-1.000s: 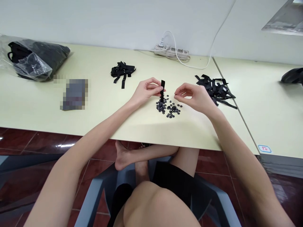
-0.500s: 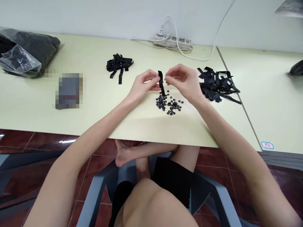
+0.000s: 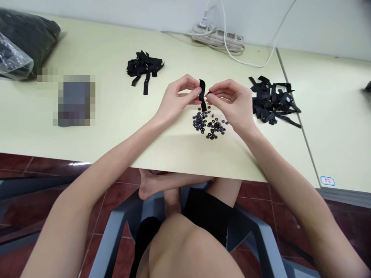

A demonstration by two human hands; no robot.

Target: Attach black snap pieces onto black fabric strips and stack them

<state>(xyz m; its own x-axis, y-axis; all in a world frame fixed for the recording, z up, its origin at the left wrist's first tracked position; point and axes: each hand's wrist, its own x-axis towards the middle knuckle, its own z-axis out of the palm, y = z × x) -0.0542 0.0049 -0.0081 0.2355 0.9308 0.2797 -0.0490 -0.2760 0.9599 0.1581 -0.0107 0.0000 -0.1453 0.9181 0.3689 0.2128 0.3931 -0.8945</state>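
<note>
My left hand pinches a short black fabric strip between thumb and fingers, the strip hanging upright above the table. Just to its right, my right hand is closed in a pinch on a small black snap button, mostly covered by the fingertips. A narrow gap separates the fingertips of the right hand from the strip. Below both hands lie loose black snap buttons in two loose clusters, small and round with pale centres.
Black strips form a pile at the back left and another pile beside my right wrist. A blurred dark object and a plastic bag lie on the left. A power strip with a white cable sits against the wall.
My right hand's fingertips have turned, and a small dark button now shows between them. My left hand keeps its hold on the strip. The whole view has shifted slightly.
</note>
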